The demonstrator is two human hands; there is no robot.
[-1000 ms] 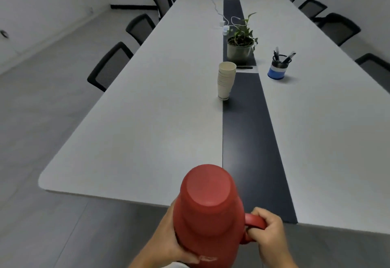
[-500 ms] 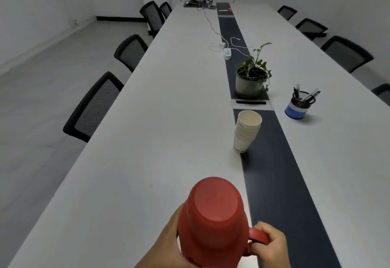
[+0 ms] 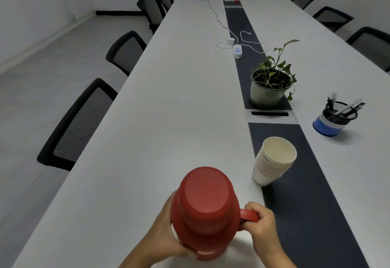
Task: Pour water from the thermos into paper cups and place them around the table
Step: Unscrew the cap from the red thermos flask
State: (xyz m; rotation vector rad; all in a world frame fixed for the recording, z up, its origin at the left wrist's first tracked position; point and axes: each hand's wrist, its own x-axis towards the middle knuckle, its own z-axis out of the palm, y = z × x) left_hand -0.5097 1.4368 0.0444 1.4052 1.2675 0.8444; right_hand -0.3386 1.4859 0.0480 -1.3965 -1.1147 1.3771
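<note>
Red thermos (image 3: 205,210) held upright over the near end of the long white table (image 3: 147,141), cap on. Whether its base touches the tabletop cannot be told. Left hand (image 3: 168,240) wrapped around the lower left side of the body, fingers curled under near the base. Right hand (image 3: 262,230) closed on the red handle (image 3: 250,216) sticking out to the right. Both hands clamped on the thermos, one each side.

Stack of paper cups (image 3: 272,162) stands just beyond and to the right of the thermos, nested, mouth up, top cup looks empty, stack leaning a bit right. It sits at the edge of the dark strip (image 3: 306,204) running down the middle of the table, apart from the thermos.

Farther along the strip: potted plant (image 3: 271,86), then a white power strip (image 3: 237,50) with cables. Blue and black pen holder (image 3: 334,118) to the right on the white surface. Black chairs (image 3: 80,126) along both sides.
</note>
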